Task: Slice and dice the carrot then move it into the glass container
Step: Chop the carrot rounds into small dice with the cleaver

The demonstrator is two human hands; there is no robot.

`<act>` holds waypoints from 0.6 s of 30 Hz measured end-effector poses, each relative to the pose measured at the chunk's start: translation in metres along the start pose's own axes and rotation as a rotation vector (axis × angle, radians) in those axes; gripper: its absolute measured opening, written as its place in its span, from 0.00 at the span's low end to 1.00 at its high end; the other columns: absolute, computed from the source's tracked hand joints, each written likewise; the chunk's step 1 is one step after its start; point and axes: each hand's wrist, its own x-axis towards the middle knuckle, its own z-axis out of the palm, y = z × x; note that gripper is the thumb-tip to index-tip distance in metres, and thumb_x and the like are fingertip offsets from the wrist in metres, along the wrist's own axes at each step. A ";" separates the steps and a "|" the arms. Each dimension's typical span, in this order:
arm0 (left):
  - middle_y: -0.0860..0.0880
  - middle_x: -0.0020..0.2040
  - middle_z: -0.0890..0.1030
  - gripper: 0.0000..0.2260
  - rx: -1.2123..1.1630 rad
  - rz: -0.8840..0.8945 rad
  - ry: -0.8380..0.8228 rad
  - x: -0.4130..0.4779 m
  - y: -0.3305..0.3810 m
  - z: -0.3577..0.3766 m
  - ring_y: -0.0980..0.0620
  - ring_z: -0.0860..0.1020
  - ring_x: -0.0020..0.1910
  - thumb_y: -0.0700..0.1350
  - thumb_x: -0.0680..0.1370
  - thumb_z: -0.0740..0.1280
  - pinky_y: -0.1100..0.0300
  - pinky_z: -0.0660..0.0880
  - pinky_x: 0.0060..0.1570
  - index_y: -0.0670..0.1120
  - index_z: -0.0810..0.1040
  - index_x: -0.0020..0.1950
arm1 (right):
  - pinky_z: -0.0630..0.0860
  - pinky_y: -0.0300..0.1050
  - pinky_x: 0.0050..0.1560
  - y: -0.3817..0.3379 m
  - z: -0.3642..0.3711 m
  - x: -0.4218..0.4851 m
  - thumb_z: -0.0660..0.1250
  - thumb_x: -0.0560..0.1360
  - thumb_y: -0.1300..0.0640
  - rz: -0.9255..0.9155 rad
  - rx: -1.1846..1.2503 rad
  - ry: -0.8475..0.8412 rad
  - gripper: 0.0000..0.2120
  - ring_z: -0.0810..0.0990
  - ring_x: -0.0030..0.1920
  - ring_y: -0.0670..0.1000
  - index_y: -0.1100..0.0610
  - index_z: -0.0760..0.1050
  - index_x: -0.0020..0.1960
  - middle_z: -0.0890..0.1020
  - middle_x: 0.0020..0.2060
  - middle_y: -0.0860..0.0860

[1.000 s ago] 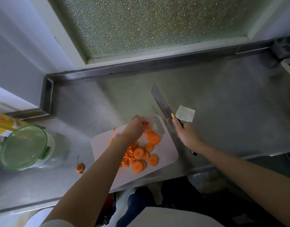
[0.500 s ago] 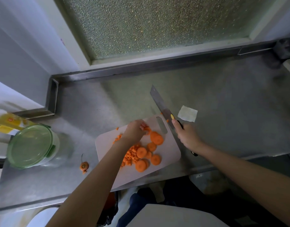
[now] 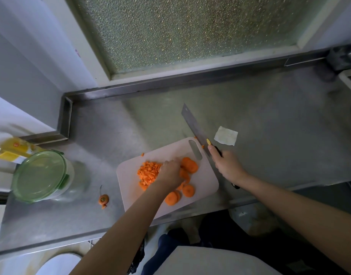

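Head view: steel counter is carrying a cutting board, with diced carrot lying at its 9 o'clock and carrot slices at 4 o'clock. Left hand is resting between them, grip not discernible; right hand is gripping the knife at the board's 1 o'clock. Glass container is standing well apart at 9 o'clock.

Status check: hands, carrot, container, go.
Left hand on carrot slices, grip unclear; right hand grips knife. Diced pile plus uncut slices on cutting board. Glass container lid on; carrot end lies between it and board.
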 end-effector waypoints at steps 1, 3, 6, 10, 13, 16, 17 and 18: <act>0.41 0.57 0.77 0.21 0.017 0.001 -0.003 0.000 0.000 0.000 0.41 0.72 0.58 0.42 0.71 0.69 0.52 0.70 0.54 0.42 0.70 0.63 | 0.61 0.43 0.30 0.001 0.000 -0.001 0.57 0.79 0.42 0.007 -0.005 0.001 0.28 0.65 0.24 0.47 0.53 0.63 0.24 0.65 0.17 0.44; 0.41 0.57 0.77 0.17 0.000 0.034 0.016 0.000 0.001 -0.002 0.42 0.72 0.59 0.39 0.73 0.68 0.55 0.68 0.53 0.41 0.73 0.61 | 0.61 0.43 0.30 0.002 -0.001 -0.003 0.57 0.79 0.41 0.015 -0.002 -0.002 0.27 0.65 0.24 0.48 0.53 0.63 0.24 0.65 0.16 0.44; 0.40 0.56 0.76 0.13 -0.088 0.108 0.076 -0.004 -0.002 -0.009 0.43 0.73 0.58 0.36 0.74 0.67 0.63 0.64 0.50 0.38 0.77 0.58 | 0.61 0.43 0.31 0.003 -0.002 -0.006 0.57 0.79 0.41 0.012 -0.012 -0.007 0.27 0.65 0.24 0.48 0.53 0.62 0.25 0.64 0.16 0.44; 0.42 0.54 0.75 0.13 -0.114 0.191 0.023 -0.012 -0.008 -0.022 0.44 0.73 0.57 0.37 0.73 0.69 0.63 0.63 0.50 0.40 0.78 0.57 | 0.61 0.44 0.31 0.004 -0.002 -0.009 0.57 0.79 0.41 0.012 -0.021 -0.009 0.27 0.65 0.24 0.48 0.54 0.62 0.26 0.65 0.18 0.45; 0.44 0.56 0.76 0.11 -0.008 0.254 -0.116 -0.019 -0.010 -0.019 0.47 0.74 0.56 0.37 0.74 0.69 0.66 0.64 0.48 0.41 0.78 0.56 | 0.62 0.45 0.32 0.002 -0.001 -0.011 0.56 0.79 0.40 0.002 -0.043 -0.014 0.28 0.65 0.24 0.49 0.54 0.62 0.25 0.66 0.20 0.47; 0.43 0.54 0.77 0.09 0.064 0.260 -0.169 -0.023 -0.008 -0.007 0.45 0.76 0.54 0.36 0.76 0.64 0.65 0.64 0.46 0.40 0.76 0.56 | 0.64 0.46 0.35 -0.001 0.000 -0.013 0.56 0.79 0.40 0.002 -0.084 -0.009 0.29 0.67 0.25 0.51 0.56 0.62 0.25 0.67 0.21 0.51; 0.43 0.55 0.77 0.09 0.106 0.271 -0.160 -0.025 -0.006 -0.005 0.45 0.76 0.54 0.36 0.76 0.62 0.63 0.65 0.47 0.40 0.76 0.56 | 0.65 0.46 0.35 -0.002 0.001 -0.014 0.56 0.79 0.40 0.000 -0.090 -0.006 0.29 0.67 0.26 0.52 0.56 0.62 0.24 0.68 0.22 0.52; 0.43 0.55 0.76 0.09 0.156 0.287 -0.140 -0.027 -0.005 -0.004 0.45 0.75 0.55 0.37 0.77 0.61 0.62 0.66 0.48 0.40 0.76 0.56 | 0.65 0.47 0.35 -0.003 0.001 -0.014 0.56 0.79 0.40 -0.004 -0.094 -0.004 0.29 0.68 0.26 0.52 0.56 0.63 0.24 0.68 0.22 0.52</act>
